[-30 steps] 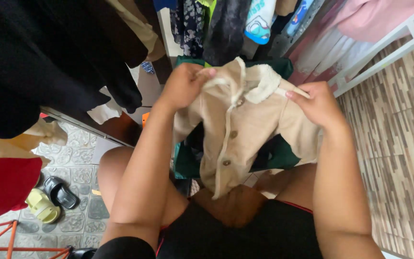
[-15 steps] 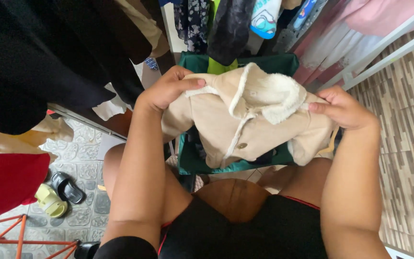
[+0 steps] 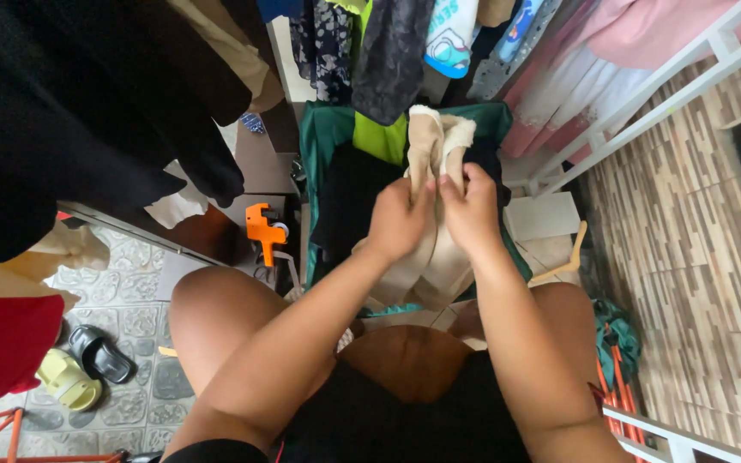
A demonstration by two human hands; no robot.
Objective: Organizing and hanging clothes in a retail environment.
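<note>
The small beige fleece-collared jacket [image 3: 433,201], a moment ago spread wide between both hands, is now folded in half lengthwise, the left hand [image 3: 398,219] and right hand [image 3: 472,208] pressed together, fingers closed on it above the green fabric bin [image 3: 323,137].

1. Two hands are showing: the left hand [image 3: 398,221] and the right hand [image 3: 471,210], both gripping one beige jacket [image 3: 436,154].
2. One green bin [image 3: 323,141] is sitting under the jacket.
3. One orange tagging gun [image 3: 263,230] is lying beside the bin.
4. Two slippers are lying on the tiles: one yellow slipper [image 3: 68,380] and one black slipper [image 3: 100,354].
5. One wooden hanger [image 3: 562,261] is lying at the right.
</note>
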